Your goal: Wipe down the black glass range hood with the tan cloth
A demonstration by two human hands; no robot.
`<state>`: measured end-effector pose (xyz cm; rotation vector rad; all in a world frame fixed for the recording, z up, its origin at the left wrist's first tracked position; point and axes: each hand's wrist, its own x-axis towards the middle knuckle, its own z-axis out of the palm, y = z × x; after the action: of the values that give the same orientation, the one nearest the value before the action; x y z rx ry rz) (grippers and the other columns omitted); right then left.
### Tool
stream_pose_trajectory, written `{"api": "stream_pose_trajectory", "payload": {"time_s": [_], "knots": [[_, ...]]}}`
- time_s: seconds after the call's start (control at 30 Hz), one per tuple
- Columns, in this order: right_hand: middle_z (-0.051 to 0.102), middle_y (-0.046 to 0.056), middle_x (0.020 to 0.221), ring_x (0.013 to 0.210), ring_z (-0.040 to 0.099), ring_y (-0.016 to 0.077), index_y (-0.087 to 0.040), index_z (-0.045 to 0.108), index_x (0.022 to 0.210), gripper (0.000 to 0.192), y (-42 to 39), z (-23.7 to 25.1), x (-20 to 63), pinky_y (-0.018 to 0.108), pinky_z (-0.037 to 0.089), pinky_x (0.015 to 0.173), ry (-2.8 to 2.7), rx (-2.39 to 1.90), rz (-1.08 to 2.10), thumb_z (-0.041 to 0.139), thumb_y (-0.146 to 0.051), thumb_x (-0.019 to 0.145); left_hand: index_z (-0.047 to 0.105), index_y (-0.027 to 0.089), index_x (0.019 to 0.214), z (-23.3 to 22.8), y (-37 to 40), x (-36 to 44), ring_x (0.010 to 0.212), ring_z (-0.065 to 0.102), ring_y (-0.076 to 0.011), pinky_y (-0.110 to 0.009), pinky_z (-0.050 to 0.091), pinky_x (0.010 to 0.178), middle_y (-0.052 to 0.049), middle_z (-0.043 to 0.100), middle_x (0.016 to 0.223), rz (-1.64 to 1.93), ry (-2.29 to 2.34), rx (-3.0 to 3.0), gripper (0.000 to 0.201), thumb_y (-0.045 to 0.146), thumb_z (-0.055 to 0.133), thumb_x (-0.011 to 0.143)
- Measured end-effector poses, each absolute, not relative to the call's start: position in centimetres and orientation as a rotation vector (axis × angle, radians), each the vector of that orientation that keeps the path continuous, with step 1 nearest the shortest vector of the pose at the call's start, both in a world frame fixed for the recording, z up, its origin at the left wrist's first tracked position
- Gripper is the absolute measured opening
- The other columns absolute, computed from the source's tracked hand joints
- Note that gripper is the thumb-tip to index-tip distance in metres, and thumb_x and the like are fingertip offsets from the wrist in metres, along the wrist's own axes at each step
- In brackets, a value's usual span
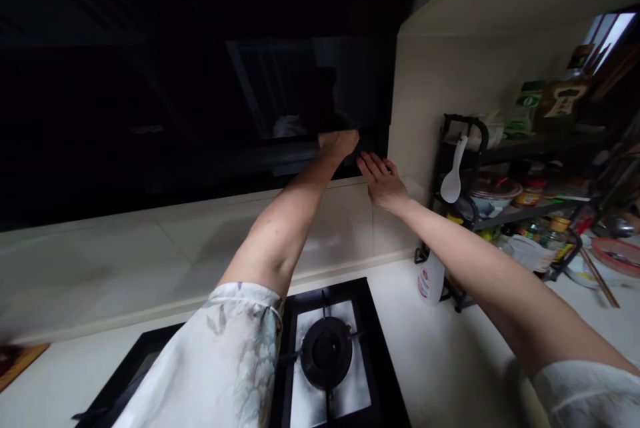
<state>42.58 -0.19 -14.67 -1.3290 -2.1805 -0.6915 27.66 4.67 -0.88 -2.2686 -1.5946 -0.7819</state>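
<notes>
Range hood (200, 115) work above the gas burner (326, 350): left hand (339, 143) curled under its lower edge, grip unclear, right hand (381, 178) open-fingered beside it, seemingly feeling for a panel, needing firmer purchase.

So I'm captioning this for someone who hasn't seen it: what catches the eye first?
Two bare arms stretch up to a glossy black range hood: the left hand grips its lower edge, the right hand lies flat beside it. Below sits a round black gas burner; a cluttered black metal rack stands right.
</notes>
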Motion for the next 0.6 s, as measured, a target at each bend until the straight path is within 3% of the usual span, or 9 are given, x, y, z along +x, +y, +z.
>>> {"api": "stream_pose_trajectory", "payload": {"time_s": [0.1,0.33,0.47,0.6], "knots": [[0.012,0.016,0.184,0.173,0.017,0.0326,-0.01,0.028,0.18,0.084,0.2,-15.0,42.7,0.058,0.019,0.141,-2.163,-1.318,-0.685,0.043,-0.009,0.098,0.072,0.019,0.148,-1.3,3.4,26.4,0.133,0.069,-0.0303,-0.043,0.055,0.113,-0.018,0.074,0.136,-0.624,-1.393,-2.3,0.054,0.022,0.031,0.113],[0.017,0.016,0.183,0.173,0.02,0.0327,-0.01,0.03,0.18,0.085,0.6,-15.1,43.1,0.059,0.024,0.14,-2.16,-1.371,-0.694,0.046,-0.011,0.096,0.05,0.026,0.17,-1.4,2.1,23.9,0.149,0.06,-0.0236,-0.035,0.05,0.122,-0.011,0.066,0.156,-0.447,-1.064,-2.462,0.058,0.021,0.033,0.115],[0.017,0.014,0.184,0.172,0.023,0.0331,-0.012,0.032,0.179,0.086,0.2,-15.0,43.3,0.055,0.028,0.139,-2.169,-1.401,-0.753,0.049,-0.011,0.095,0.036,0.024,0.178,-2.4,2.4,20.8,0.151,0.057,-0.0281,-0.042,0.046,0.125,-0.014,0.062,0.161,-0.378,-0.959,-2.42,0.066,0.018,0.041,0.112],[0.014,0.013,0.184,0.172,0.023,0.0333,-0.012,0.031,0.179,0.086,0.0,-15.1,43.2,0.055,0.029,0.139,-2.15,-1.429,-0.783,0.048,-0.01,0.095,0.031,0.029,0.179,-3.5,2.1,16.5,0.151,0.054,-0.0323,-0.049,0.042,0.125,-0.014,0.059,0.164,-0.377,-1.037,-2.328,0.072,0.021,0.047,0.11]]}}
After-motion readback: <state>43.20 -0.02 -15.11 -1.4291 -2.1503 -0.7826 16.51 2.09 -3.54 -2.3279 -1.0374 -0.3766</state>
